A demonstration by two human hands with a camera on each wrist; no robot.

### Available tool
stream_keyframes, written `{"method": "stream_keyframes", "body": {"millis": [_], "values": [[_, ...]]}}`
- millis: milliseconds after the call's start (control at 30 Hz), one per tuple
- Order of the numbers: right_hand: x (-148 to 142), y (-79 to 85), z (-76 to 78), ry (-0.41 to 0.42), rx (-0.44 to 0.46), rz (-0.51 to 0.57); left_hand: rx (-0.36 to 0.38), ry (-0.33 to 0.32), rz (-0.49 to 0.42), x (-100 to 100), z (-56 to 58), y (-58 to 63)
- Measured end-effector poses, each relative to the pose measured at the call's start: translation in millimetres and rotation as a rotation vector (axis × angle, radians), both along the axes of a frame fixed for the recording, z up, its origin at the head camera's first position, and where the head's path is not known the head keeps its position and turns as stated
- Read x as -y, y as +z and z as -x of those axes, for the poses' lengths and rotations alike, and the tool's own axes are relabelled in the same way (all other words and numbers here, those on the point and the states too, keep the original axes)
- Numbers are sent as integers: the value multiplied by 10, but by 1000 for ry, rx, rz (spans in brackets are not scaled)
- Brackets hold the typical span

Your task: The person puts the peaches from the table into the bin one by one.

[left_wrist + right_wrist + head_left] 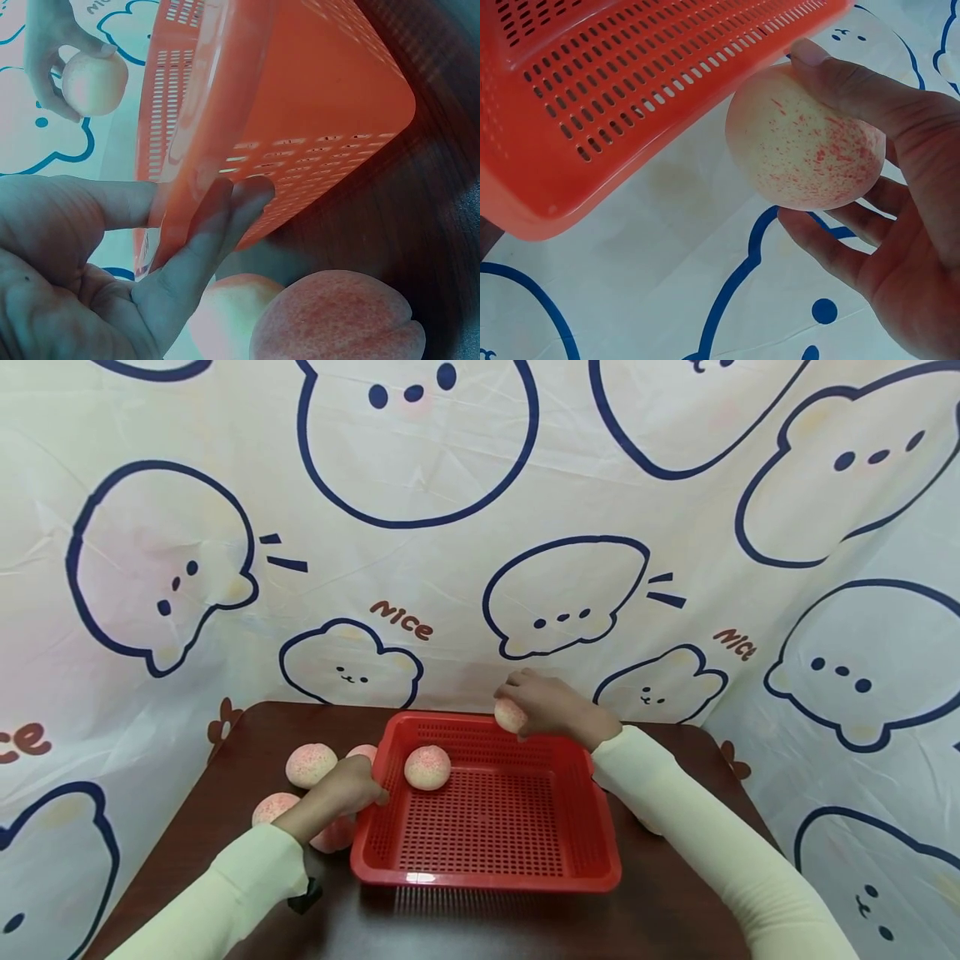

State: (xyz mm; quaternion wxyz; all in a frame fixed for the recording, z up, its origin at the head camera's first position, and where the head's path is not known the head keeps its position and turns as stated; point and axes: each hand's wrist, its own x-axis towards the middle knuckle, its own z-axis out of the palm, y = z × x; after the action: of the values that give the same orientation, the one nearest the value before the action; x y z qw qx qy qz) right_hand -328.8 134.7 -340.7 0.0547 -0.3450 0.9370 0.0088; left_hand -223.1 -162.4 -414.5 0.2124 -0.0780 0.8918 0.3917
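Note:
A red plastic basket [483,881] with slotted walls stands on the dark table. My left hand [351,789] pinches its left rim, thumb on one side and fingers on the outer wall, as the left wrist view shows. Over the basket's back right part, my right hand [543,700] grips a pale peach [806,139] with pink speckles between thumb and fingers. Another peach [427,767] lies inside the basket at the back left. Outside, left of the basket, sit several more peaches [311,766], partly hidden by my left hand and forearm.
The brown table [300,935] reaches back to a white cloth [450,568] printed with blue cartoon outlines. To the basket's right, a small pale round thing [648,825] is mostly covered by my right sleeve. A black band piece [305,896] shows under the left cuff.

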Motion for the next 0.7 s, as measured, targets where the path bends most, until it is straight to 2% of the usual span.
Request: {"method": "stream_keyframes", "body": {"millis": [200, 400, 700], "values": [[49, -20, -2, 1, 20, 18, -3, 3, -1, -6, 3, -6], [124, -41, -9, 48, 5, 14, -6, -4, 9, 3, 2, -8], [217, -66, -29, 73, 43, -11, -16, -7, -13, 9, -11, -3]]}}
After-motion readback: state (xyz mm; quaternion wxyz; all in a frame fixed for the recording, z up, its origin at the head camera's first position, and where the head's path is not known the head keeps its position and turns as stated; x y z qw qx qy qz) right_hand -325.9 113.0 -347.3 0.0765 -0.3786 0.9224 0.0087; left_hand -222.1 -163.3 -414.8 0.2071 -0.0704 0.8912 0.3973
